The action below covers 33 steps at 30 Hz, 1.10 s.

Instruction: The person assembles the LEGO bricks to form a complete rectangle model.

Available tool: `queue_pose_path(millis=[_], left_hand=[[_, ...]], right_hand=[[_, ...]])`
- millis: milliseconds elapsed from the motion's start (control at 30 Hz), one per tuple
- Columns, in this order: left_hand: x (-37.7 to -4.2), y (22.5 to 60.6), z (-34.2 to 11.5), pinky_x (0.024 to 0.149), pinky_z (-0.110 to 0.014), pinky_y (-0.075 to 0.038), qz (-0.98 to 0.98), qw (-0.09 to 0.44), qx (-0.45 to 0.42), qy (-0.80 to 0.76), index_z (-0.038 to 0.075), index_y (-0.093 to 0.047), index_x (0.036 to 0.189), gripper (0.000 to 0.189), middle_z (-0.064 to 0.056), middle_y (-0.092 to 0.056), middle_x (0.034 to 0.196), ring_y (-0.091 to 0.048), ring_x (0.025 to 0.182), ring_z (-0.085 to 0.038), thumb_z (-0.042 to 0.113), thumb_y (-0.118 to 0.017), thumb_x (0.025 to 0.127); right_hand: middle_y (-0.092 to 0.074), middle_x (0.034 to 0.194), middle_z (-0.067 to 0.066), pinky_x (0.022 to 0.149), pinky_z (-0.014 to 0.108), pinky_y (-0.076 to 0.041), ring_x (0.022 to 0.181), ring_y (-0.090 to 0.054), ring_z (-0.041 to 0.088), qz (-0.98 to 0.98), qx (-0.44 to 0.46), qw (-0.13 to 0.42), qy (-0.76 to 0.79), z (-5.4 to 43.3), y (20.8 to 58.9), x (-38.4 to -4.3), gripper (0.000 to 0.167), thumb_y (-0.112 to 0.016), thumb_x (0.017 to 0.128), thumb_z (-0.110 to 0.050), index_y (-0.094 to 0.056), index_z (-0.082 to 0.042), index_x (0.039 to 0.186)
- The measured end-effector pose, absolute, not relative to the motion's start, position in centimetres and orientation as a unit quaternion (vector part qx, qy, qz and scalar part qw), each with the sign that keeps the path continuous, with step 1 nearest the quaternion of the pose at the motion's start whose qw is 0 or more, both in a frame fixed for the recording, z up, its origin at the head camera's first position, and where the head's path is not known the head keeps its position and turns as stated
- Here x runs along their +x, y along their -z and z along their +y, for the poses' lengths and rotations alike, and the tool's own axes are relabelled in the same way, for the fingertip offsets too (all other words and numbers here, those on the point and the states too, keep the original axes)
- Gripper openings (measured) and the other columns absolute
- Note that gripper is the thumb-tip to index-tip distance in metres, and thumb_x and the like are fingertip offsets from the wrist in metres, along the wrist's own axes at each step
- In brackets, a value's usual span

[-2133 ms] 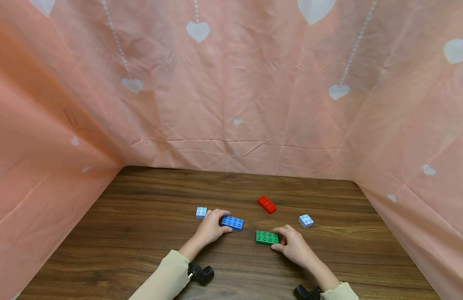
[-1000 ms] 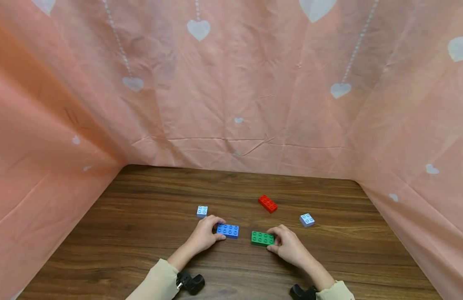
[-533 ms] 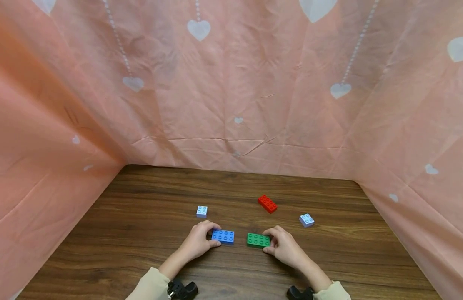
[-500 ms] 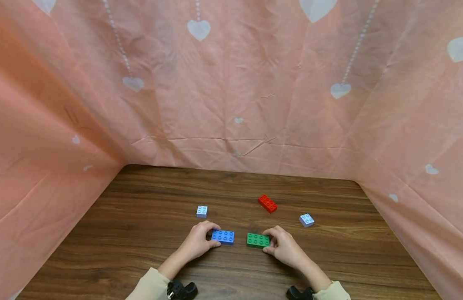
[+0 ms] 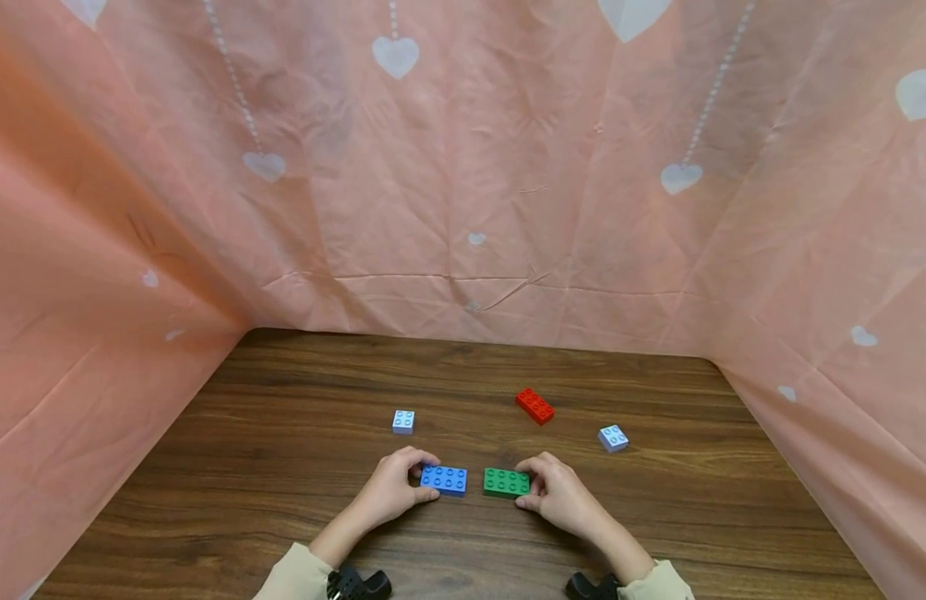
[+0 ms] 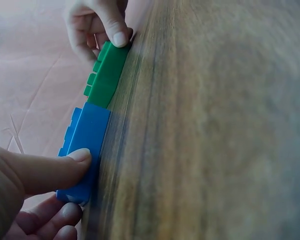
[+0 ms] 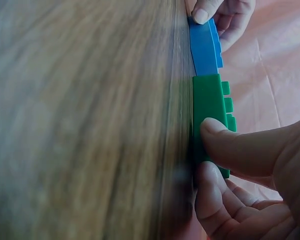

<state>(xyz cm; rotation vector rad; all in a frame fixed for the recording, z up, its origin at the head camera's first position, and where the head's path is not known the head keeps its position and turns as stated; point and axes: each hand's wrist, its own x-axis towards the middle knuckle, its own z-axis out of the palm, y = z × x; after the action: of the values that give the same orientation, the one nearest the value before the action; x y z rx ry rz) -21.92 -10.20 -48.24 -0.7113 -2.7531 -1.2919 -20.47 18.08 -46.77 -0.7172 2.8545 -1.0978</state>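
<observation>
My left hand (image 5: 389,490) pinches the left end of a blue toy building brick (image 5: 443,479), thumb on its near side. A green brick (image 5: 506,482) of the same long shape is held at its right end by my right hand (image 5: 560,496). Both bricks lie studs up on the table, end facing end, with a narrow gap between them in the head view. In the left wrist view the thumb presses the side of the blue brick (image 6: 87,135). The right wrist view has the thumb on the side of the green brick (image 7: 208,102).
Behind the hands lie a red brick (image 5: 535,406), a small pale brick (image 5: 403,422) at the left and another pale brick (image 5: 613,437) at the right. Pink curtains (image 5: 463,167) with hearts surround the wooden table (image 5: 320,392) at the back and sides.
The blue brick has come nearer to me and a little left in my left hand. My right hand has moved the green brick left, narrowing the gap between the two.
</observation>
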Motion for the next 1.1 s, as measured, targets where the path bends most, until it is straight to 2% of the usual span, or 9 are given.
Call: queue_pose_path(millis=[1100], left_hand=[[-21.7, 48.7, -9.2, 0.069, -0.025, -0.043, -0.88, -0.004, -0.225, 0.418, 0.011, -0.067, 0.103, 0.035, 0.005, -0.057, 0.092, -0.05, 0.08, -0.01, 0.018, -0.081, 0.072]], right_hand=[[-0.05, 0.084, -0.001, 0.056, 0.022, -0.041, 0.064, -0.047, 0.004, 0.907, -0.237, 0.014, 0.349, 17.0, 46.6, -20.4, 0.036, -0.077, 0.073, -0.005, -0.063, -0.003, 0.107]])
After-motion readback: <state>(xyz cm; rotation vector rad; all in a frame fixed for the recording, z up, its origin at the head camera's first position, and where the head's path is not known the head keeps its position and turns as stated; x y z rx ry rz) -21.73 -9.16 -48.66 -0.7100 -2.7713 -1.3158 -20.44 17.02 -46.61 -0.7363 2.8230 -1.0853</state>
